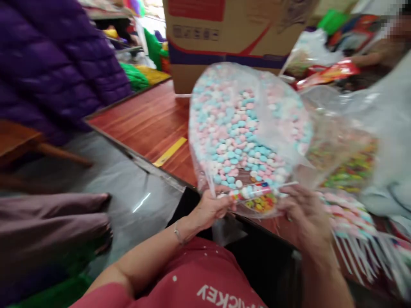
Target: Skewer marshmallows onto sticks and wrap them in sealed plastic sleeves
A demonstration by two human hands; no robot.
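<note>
My left hand [213, 206] pinches the left end of a slim clear tube of candies [252, 191] with a colourful printed label. My right hand [300, 211] is closed at its other end, where a thin white stick [290, 184] pokes out; the exact grip of these fingers is blurred. Just beyond the tube lies a big clear bag [240, 124] full of pink, white and pale blue round candies. Small yellow, orange and green candies [262, 202] show at the near edge, below the tube.
Several similar candy tubes with white sticks [349, 218] are piled at the right, near a bag of yellow-green candies [353, 169]. A cardboard box [224, 38] stands at the back of the red-brown wooden table [138, 115]. Another person's arm [372, 57] reaches toward a red packet.
</note>
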